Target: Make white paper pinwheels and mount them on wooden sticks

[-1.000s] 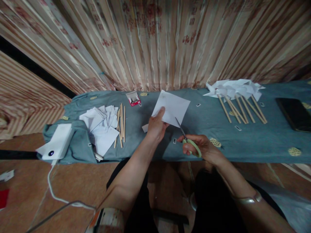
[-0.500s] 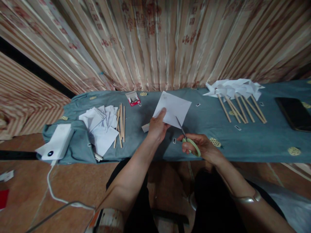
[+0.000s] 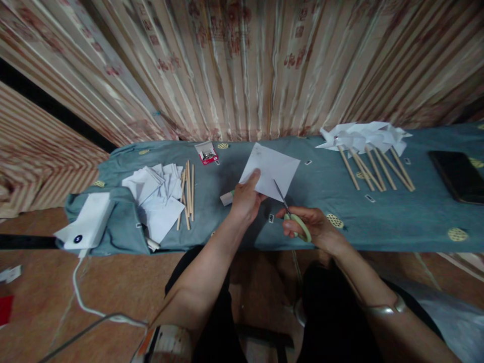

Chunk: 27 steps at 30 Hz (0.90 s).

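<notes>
A white paper square (image 3: 274, 166) is pinched by its left side in my left hand (image 3: 247, 199), the thumb lying on top. My right hand (image 3: 308, 224) grips a pair of scissors (image 3: 298, 227) with pale green handles. The scissors' blade lies across the lower right part of the paper, its tip pointing up and left; whether it has cut into the sheet I cannot tell. Beneath and beside my left hand, a small pale strip (image 3: 227, 198) rests on the cloth, partly hidden.
Left of my hands lie several wooden sticks (image 3: 192, 194) and a pile of white paper (image 3: 162, 217). A small red box (image 3: 207, 154) with metal pieces sits behind. Several paper pinwheels (image 3: 370, 138) on sticks and a dark phone (image 3: 456, 176) lie right. A white power strip (image 3: 88, 219) hangs at the left end.
The paper has shifted very slightly to the right and turned a little with my left hand. The scissors stay in nearly the same place on it.
</notes>
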Each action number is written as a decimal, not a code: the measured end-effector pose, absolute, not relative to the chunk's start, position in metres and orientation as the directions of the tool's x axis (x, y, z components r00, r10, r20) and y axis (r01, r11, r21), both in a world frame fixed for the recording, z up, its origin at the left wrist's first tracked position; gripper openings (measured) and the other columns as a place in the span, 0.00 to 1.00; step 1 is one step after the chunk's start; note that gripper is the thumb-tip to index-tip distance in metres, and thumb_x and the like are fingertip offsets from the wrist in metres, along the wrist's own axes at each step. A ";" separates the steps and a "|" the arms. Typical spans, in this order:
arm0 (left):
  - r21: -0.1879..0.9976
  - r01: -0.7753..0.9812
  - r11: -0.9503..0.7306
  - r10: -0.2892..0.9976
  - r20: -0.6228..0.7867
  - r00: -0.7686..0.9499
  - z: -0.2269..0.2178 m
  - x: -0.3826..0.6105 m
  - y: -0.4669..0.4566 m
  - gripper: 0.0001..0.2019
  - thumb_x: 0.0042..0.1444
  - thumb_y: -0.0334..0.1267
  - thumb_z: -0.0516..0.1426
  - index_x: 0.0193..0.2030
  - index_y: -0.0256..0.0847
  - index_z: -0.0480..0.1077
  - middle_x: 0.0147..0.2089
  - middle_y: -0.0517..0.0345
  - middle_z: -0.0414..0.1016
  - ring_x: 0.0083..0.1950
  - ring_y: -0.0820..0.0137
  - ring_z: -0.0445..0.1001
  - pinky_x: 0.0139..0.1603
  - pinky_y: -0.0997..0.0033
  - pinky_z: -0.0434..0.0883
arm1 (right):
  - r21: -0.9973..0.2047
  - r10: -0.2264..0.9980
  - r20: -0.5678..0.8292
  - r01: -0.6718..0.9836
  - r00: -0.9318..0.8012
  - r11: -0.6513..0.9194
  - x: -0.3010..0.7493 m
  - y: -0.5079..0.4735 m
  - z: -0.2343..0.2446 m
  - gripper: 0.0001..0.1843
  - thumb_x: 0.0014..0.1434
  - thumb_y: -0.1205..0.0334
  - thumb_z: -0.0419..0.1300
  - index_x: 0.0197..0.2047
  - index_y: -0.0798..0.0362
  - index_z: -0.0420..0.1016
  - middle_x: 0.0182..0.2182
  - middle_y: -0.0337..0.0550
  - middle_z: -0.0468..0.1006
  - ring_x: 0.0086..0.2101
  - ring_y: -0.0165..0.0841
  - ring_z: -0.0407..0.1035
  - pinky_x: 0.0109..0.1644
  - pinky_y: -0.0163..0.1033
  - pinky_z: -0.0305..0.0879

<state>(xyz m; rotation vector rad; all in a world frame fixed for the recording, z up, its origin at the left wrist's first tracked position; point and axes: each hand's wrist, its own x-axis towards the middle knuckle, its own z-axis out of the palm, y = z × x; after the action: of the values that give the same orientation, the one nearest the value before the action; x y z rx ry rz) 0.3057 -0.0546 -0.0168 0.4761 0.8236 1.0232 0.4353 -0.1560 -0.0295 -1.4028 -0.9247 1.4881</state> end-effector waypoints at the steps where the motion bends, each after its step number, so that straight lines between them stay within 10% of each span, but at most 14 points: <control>1: 0.694 -0.554 0.460 0.888 -0.374 0.269 -0.017 0.306 -0.055 0.07 0.54 0.36 0.63 0.37 0.35 0.74 0.34 0.55 0.79 0.42 0.64 0.79 0.51 0.58 0.73 | -0.931 0.935 -0.355 -0.093 0.010 -0.353 0.436 -0.156 -0.030 0.26 0.36 0.43 0.75 0.33 0.54 0.80 0.17 0.36 0.74 0.18 0.24 0.64 0.21 0.31 0.58; 27: 0.690 -0.555 0.465 0.885 -0.363 0.291 -0.022 0.310 -0.058 0.10 0.50 0.38 0.65 0.35 0.35 0.73 0.30 0.59 0.77 0.29 0.72 0.74 0.34 0.71 0.71 | -0.915 0.918 -0.394 -0.113 0.050 -0.387 0.432 -0.153 -0.025 0.29 0.29 0.41 0.75 0.29 0.53 0.77 0.15 0.34 0.74 0.17 0.24 0.63 0.21 0.32 0.59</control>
<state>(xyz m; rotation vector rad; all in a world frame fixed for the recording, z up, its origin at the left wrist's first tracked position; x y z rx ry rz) 0.3097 -0.0577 -0.0215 0.4837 0.8020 1.0109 0.4317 -0.1528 -0.0248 -1.4494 -0.8628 1.4860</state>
